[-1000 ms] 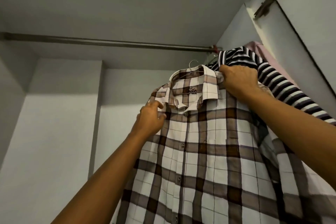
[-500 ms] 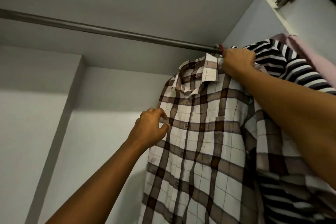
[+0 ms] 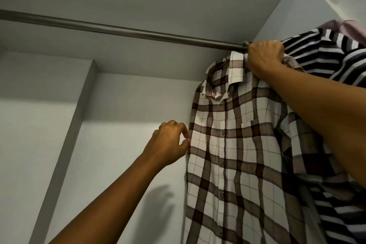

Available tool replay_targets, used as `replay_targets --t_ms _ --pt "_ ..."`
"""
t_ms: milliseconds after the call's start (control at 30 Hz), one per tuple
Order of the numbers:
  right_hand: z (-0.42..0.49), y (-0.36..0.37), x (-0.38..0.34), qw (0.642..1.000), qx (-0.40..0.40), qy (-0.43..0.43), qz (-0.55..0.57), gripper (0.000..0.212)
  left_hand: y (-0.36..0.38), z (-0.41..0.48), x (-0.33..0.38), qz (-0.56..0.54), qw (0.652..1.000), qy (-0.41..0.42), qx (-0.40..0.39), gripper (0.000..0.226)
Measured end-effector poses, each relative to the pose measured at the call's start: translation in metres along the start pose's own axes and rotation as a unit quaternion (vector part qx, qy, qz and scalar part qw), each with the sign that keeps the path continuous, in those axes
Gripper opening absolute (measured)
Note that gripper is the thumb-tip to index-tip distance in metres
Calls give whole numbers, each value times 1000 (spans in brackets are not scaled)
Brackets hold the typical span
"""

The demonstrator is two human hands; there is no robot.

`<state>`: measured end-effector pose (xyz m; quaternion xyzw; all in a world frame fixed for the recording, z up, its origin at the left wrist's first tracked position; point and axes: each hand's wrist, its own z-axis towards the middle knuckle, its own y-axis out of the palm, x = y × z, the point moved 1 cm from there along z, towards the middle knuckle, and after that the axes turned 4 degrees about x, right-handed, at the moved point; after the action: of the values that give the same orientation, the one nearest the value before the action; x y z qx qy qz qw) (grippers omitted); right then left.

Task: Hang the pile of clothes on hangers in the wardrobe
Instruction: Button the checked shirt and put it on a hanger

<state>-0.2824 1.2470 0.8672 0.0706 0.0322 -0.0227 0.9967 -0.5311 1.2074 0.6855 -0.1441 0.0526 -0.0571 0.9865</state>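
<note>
Right hand (image 3: 265,56) gripped the checked shirt (image 3: 237,144) at its shoulder; left hand (image 3: 168,142) pinched its side edge. I judged it light, limp, best held at the shoulders.

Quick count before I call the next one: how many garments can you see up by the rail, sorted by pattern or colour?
Plaid shirt, brown and white: 1
Striped garment, black and white: 1
Pink garment, only partly in view: 1
Total: 3
</note>
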Motion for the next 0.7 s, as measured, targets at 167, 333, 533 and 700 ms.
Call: replay_targets --t_ms 167,333,533,700 --pt "12 -4 2 1000 9 16 25 23 -11 -2 -7 22 1000 14 -8 23" --pt "0 -17 8 999 24 7 20 21 -23 -8 -12 49 999 7 -20 22" --pt "-20 -52 20 1000 -22 5 -1 26 -44 -32 -1 21 1000 10 17 18" --pt "-66 -87 -5 999 -39 6 34 54 -86 -80 -5 86 996 31 -11 18"
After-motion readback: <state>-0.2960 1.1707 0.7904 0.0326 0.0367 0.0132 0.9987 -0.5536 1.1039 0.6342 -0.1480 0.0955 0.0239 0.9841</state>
